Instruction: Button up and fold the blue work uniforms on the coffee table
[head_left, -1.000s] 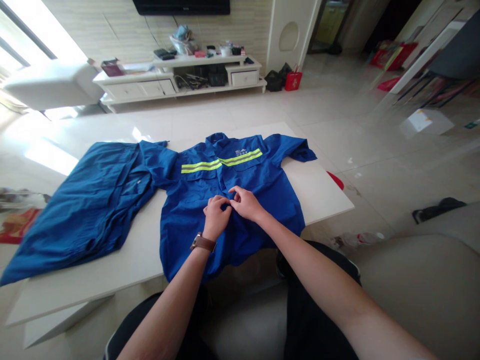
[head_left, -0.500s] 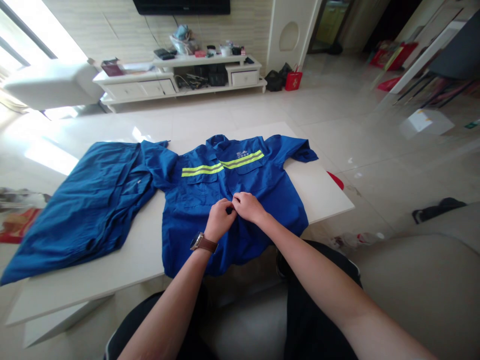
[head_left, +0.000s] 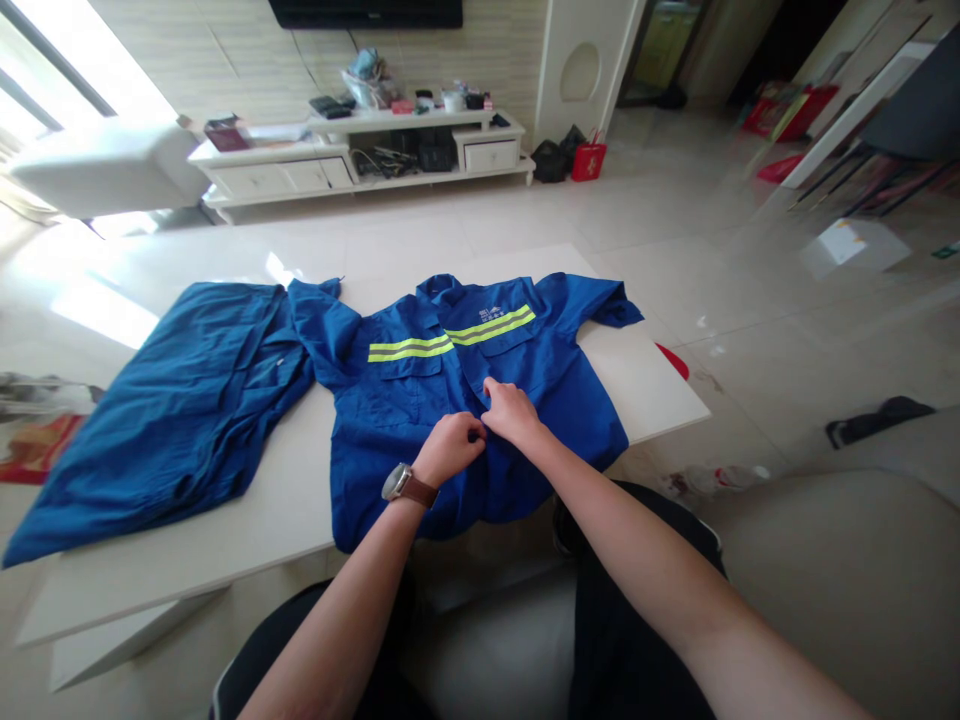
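Observation:
A blue work jacket with a yellow-and-grey reflective stripe lies front up on the white table, collar away from me and its hem hanging over the near edge. My left hand, with a watch on the wrist, is closed on the jacket's front placket. Just right of it and slightly farther up, my right hand pinches the same front edge. The fingertips nearly meet; whatever small part lies between them is hidden. Left of the jacket lies a pair of blue trousers, folded, one jacket sleeve touching them.
Beyond the table stands a white TV cabinet with assorted items on it. A red bag and black bags sit on the floor beside it. A beige sofa is at the right, and a white box lies on the floor.
Both hands have shifted slightly right, the left one also a little nearer to me. The jacket front has been drawn along and lies flatter, its hem slightly shifted.

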